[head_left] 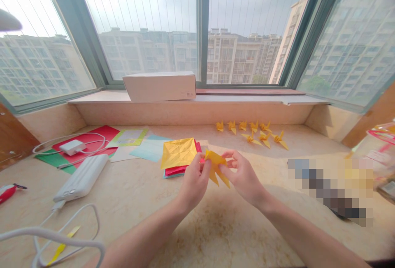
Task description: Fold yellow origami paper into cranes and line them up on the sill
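Between my two hands is a partly folded piece of yellow origami paper (217, 159), with two pointed flaps hanging down toward me. My left hand (197, 175) pinches its left side between thumb and fingers. On the other side, my right hand (240, 173) grips the right edge, thumb in front and fingers behind. Just beyond my left hand lies a stack of square paper, a creased yellow sheet (179, 153) on top and red and blue sheets (177, 172) below. Several finished yellow paper cranes (253, 126) stand in two rows at the back right.
A white power bank (82, 177) with a cable (89, 243) lies at left, near a white charger (73, 147) on red paper (101, 134). A white box (159, 87) sits on the window ledge. At right are a blurred-out object (330, 192) and a plastic bag (379, 149).
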The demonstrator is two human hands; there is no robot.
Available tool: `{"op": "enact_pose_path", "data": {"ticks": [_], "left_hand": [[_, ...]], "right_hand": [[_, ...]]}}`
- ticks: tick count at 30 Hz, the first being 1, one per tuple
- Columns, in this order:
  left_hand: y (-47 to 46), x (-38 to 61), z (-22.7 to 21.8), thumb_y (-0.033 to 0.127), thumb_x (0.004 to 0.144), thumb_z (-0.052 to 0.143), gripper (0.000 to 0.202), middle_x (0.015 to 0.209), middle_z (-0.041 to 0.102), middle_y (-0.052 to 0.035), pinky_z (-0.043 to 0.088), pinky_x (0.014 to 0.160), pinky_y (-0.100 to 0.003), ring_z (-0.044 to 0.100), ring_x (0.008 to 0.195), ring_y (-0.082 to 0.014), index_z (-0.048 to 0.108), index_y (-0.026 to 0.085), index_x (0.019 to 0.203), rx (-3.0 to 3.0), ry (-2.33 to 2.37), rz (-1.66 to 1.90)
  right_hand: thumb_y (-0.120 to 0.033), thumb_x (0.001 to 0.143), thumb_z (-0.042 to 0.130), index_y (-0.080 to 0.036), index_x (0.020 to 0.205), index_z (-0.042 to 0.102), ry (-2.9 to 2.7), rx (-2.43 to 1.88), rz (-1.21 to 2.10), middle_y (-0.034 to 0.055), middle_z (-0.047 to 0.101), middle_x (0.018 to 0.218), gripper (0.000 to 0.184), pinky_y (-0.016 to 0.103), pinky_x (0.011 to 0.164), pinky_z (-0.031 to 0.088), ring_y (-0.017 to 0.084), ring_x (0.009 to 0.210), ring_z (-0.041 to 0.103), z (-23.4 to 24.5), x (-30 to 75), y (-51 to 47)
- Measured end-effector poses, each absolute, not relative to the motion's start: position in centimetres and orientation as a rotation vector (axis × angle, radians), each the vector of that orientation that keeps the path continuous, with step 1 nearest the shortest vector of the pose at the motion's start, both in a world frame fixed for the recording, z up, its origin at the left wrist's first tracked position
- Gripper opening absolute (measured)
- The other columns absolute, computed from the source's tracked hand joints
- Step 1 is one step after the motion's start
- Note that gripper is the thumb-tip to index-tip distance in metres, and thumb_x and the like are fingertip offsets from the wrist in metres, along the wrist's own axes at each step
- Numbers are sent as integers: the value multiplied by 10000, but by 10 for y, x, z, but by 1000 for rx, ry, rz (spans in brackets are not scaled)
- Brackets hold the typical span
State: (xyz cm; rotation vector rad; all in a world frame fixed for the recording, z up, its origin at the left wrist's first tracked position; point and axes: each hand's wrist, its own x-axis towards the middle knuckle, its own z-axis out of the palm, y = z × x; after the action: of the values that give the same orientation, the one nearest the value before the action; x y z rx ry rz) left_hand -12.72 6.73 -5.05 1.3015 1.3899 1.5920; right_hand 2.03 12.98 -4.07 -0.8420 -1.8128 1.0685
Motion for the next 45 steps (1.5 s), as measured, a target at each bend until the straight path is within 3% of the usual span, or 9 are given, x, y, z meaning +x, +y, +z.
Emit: {"op": "enact_pose_path", "data": {"ticks": [4, 8, 12, 18, 21, 27, 34, 39, 45], "left_hand": [[67, -126, -51, 487, 858, 594, 307, 624, 590, 22, 439, 556, -218, 554, 558, -123, 585, 181, 881, 1310, 1346, 1556], [68, -125, -46, 479, 868, 584, 318, 709, 659, -19, 491, 624, -249, 618, 649, -156, 629, 175, 951, 1236, 1244, 1583], [70, -125, -43, 437, 865, 606, 311, 869, 713, -63, 520, 756, -294, 655, 813, -189, 682, 153, 966, 1172, 1161, 1590], [67, -123, -43, 438, 848, 634, 318, 920, 729, -74, 530, 795, -323, 674, 838, -193, 705, 152, 968, 1007, 1063, 1580], [66, -122, -41, 424, 836, 662, 314, 923, 733, -72, 524, 810, -316, 679, 832, -176, 682, 161, 1008, 998, 1047, 1558], [68, -124, -41, 412, 746, 757, 331, 836, 730, -81, 526, 713, -291, 673, 735, -173, 675, 132, 903, 995, 1164, 1564], [65, -121, -39, 396, 761, 738, 279, 796, 720, -56, 534, 691, -286, 666, 712, -165, 685, 135, 842, 1013, 1159, 1640], [65, -122, -38, 340, 714, 788, 265, 769, 698, -42, 478, 628, -224, 625, 693, -138, 671, 133, 831, 1171, 1239, 1638], [65, -123, -38, 282, 682, 787, 203, 677, 652, -1, 449, 603, -213, 589, 634, -123, 663, 139, 757, 1147, 1375, 1759]], "right_hand": [[-287, 845, 590, -214, 893, 622, -1865, -755, 879, 58, 702, 942, 93, 368, 800, 510, 215, 877, 653, -43, 20, 130], [-294, 830, 620, -220, 995, 632, -1842, -804, 773, 60, 711, 963, 182, 381, 804, 505, 207, 824, 655, -43, 21, 131], [-351, 813, 661, -209, 1032, 620, -1800, -878, 844, 75, 707, 984, 264, 385, 807, 519, 218, 847, 668, -43, 21, 133], [-388, 870, 595, -221, 1026, 577, -1767, -815, 1065, 68, 704, 972, 229, 307, 630, 546, 209, 789, 693, -48, 21, 133], [-339, 870, 599, -219, 961, 596, -1774, -757, 946, 59, 696, 987, 150, 319, 704, 546, 190, 792, 677, -49, 22, 134], [-278, 859, 609, -225, 924, 626, -1849, -692, 771, 39, 689, 949, 85, 320, 756, 523, 177, 786, 644, -46, 23, 132], [-306, 843, 622, -199, 914, 657, -1718, -816, 912, 51, 702, 832, 132, 315, 686, 549, 196, 741, 666, -41, 21, 127], [-243, 837, 613, -214, 863, 655, -1781, -668, 754, 63, 677, 930, 57, 329, 775, 543, 210, 898, 648, -43, 22, 128], [-195, 835, 616, -236, 859, 651, -1845, -547, 667, 55, 672, 934, 59, 350, 814, 528, 208, 900, 650, -47, 21, 124]]}}
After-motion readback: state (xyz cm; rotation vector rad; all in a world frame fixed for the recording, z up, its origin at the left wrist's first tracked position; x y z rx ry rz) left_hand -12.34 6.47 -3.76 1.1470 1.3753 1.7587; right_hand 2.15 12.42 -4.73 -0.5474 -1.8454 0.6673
